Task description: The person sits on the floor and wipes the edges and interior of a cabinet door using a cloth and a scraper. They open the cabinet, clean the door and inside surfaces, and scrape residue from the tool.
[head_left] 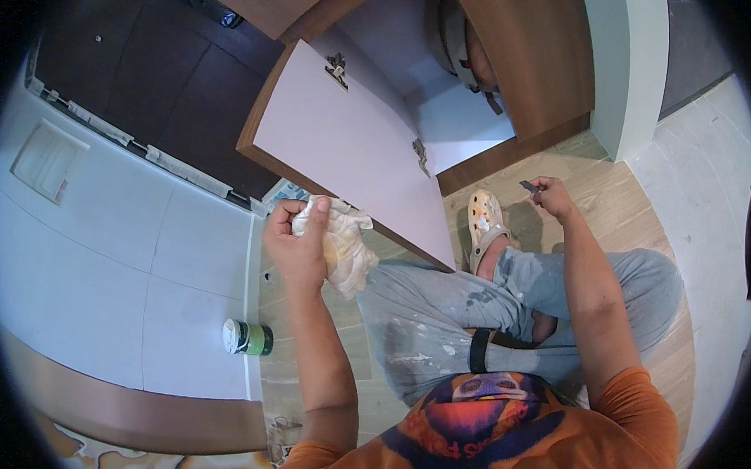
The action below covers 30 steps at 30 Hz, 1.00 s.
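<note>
My left hand (303, 248) grips a crumpled, stained off-white cloth (346, 250), held near the lower edge of an open cabinet door (346, 142) with a pale inner face, wooden edge and two metal hinges. My right hand (552, 195) holds a small dark flat tool (528, 187) over the floor, to the right of that door. Behind the door is the open cabinet (399, 45), with a grey and brown object (461, 39) inside that I cannot identify.
My bent legs (422, 310) and a splattered clog (483, 222) rest on the wood-look floor (560, 158). A small green-labelled tub (248, 337) stands beside the white panelled surface (102, 250) on the left. A pale column (629, 78) rises at the right.
</note>
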Each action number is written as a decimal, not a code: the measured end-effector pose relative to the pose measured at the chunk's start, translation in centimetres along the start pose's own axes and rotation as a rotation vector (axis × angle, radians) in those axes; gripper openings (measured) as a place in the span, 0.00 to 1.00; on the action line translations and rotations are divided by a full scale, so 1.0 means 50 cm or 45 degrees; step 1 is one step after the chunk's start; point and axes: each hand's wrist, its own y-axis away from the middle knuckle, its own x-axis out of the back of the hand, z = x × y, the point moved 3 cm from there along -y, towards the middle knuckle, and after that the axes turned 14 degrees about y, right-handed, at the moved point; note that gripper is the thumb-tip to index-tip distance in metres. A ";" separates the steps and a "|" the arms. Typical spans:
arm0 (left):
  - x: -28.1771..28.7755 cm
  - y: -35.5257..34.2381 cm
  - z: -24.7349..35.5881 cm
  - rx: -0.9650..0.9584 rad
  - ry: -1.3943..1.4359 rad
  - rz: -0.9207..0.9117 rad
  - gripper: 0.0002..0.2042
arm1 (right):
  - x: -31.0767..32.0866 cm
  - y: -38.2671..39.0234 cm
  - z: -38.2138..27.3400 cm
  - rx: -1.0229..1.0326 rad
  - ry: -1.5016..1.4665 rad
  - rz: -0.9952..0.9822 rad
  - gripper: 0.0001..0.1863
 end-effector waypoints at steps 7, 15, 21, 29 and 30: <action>-0.003 -0.082 0.087 -0.303 -0.074 0.133 0.15 | -0.005 -0.004 0.008 0.009 0.003 -0.055 0.11; -0.018 -0.198 0.136 -0.312 0.147 0.119 0.15 | 0.004 -0.010 0.012 -0.033 -0.036 -0.027 0.11; 0.002 -0.023 0.189 -0.552 0.184 -0.136 0.08 | -0.021 -0.026 0.021 0.055 0.029 -0.030 0.12; -0.171 0.160 0.253 -0.314 1.158 -1.165 0.13 | -0.017 -0.014 0.037 -0.009 0.103 -0.185 0.15; -0.180 0.173 0.246 -0.345 1.184 -1.216 0.13 | -0.012 -0.002 0.027 -0.080 0.110 -0.222 0.12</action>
